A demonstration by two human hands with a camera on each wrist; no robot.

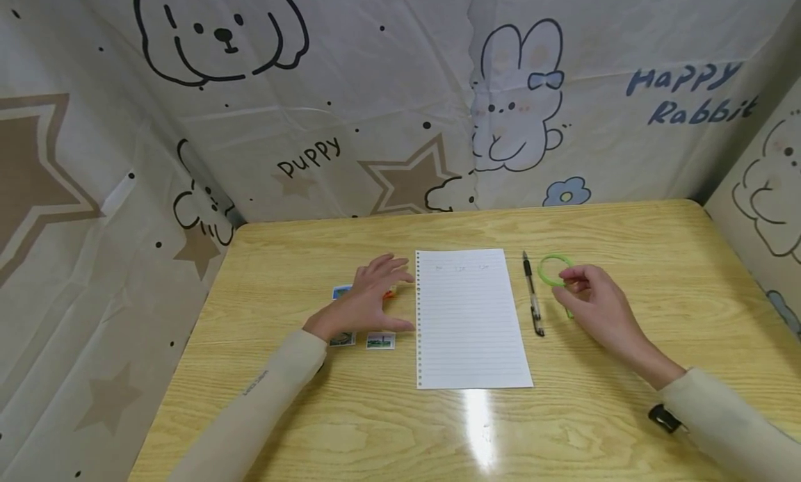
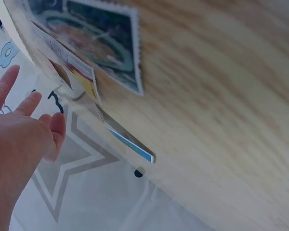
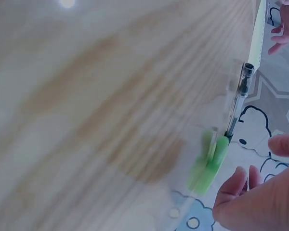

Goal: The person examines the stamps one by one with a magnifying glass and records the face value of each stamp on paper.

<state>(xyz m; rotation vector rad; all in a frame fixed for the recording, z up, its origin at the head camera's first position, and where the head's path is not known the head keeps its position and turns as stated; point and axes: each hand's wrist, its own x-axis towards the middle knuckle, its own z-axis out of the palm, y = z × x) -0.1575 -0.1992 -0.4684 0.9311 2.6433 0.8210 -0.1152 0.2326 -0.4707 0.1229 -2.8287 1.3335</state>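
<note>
My left hand point(image 1: 363, 298) is held over several small stamps, fingers spread and thumb apart. A blue-edged stamp point(image 1: 341, 291) shows behind the wrist, and a green landscape stamp point(image 1: 380, 341) lies in front of the thumb. Other stamps are partly hidden under the hand. On the other side, my right hand point(image 1: 594, 298) hovers at a green magnifying glass point(image 1: 553, 256), overlapping its handle in the head view. The right wrist view shows a gap between thumb and fingers, with the green magnifying glass point(image 3: 209, 166) just beyond them.
Between the hands lies a lined, hole-punched sheet of paper point(image 1: 472, 329) with faint writing near its top. A black-gripped clear pen point(image 1: 532, 294) rests between the paper and the magnifying glass. A printed cloth point(image 1: 388, 106) hangs behind the wooden table point(image 1: 388, 426).
</note>
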